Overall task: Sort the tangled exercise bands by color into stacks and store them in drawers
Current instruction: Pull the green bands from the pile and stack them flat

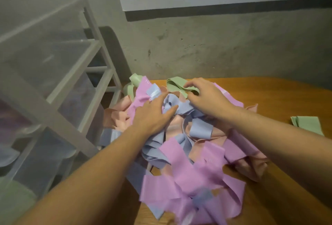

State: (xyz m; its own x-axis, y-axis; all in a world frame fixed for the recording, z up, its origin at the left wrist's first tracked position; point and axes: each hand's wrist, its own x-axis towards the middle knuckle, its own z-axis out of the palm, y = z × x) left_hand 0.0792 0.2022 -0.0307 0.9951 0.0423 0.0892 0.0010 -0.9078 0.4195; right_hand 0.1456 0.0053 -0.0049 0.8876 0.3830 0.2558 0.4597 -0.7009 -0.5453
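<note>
Tangled heap of exercise bands point(188, 153) lies on the left part of a wooden table point(269, 99), spilling over its left edge toward the drawer unit. Colours mixed through the heap: purple bands point(190, 176) mostly at the near side and along the far left, blue bands point(201, 127) in the middle, pink bands point(255, 163) at the right and left flanks, green bands at the far edge.

Both hands sit on the far half of the heap, close to each other. Left hand point(154, 115) rests palm down on the blue and purple strips, fingers fairly straight and spread, thumb pointing right across a blue fold; nothing visibly gripped. Right hand point(203, 95) reaches over the far edge, fingers curled down onto a looped green band point(177, 85), thumb against its near side, pinching it. A second green loop point(134, 83) hangs at the far left corner of the heap, apart from both hands.

One folded green band point(307, 124) lies flat on the table well to the right, separate from the heap.

Translucent plastic drawer unit point(53, 84) with a white frame stands left of the table. Through its blurred fronts, faint purple, blue and green tints show in the lower drawers; contents cannot be told more exactly. Grey concrete wall point(215, 48) behind
</note>
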